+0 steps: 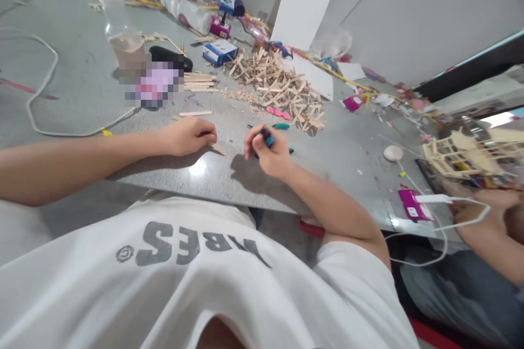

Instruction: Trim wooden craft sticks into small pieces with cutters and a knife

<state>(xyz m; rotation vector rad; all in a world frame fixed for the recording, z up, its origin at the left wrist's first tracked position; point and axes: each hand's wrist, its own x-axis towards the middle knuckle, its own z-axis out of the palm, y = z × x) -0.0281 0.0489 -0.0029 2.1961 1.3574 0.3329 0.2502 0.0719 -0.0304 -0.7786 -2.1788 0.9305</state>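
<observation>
My left hand [189, 136] rests near the table's front edge with its fingers curled round the end of a short wooden stick [218, 149], whose tip pokes out to the right. My right hand [270, 151] is closed on a dark tool with blue on it [268, 138], a little above the table. Just behind that hand, a teal-handled tool [280, 126] lies on the surface. One loose stick [196, 113] lies beyond my left hand. Further back are a stack of sticks [200, 82], a pink cutter [278, 113] and a large heap of cut wooden pieces [282, 84].
A cup of cloudy liquid [126, 52], a black case [170, 58] and a blue-white box [220, 52] stand at the back left. A white cable [53, 132] loops at left. To the right are a purple box [413, 204], a wooden model [466, 154] and another person's arm [487, 234].
</observation>
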